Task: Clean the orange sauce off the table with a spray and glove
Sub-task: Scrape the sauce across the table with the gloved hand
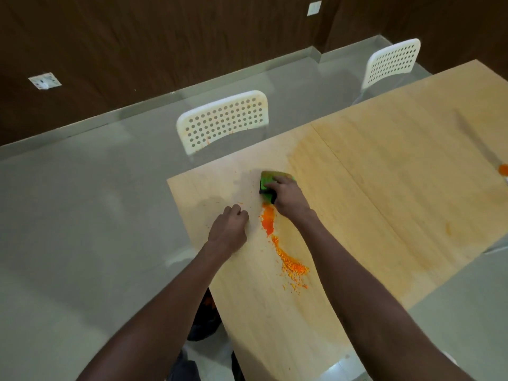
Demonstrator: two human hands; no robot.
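Observation:
An orange sauce streak (286,248) runs down the light wooden table (384,166), thick near the top and grainy lower down. My right hand (288,196) presses a green and black cleaning glove (266,182) flat on the table at the streak's upper end. Resting on the tabletop to the left of the sauce is my left hand (229,229), its fingers curled shut with nothing in them. No spray bottle is in view.
Two white perforated chairs stand at the table's far side, one (222,119) straight ahead with orange specks, one (393,61) at the right. More orange residue (503,169) sits at the right edge. A seam (354,177) joins two tabletops. The grey floor lies to the left.

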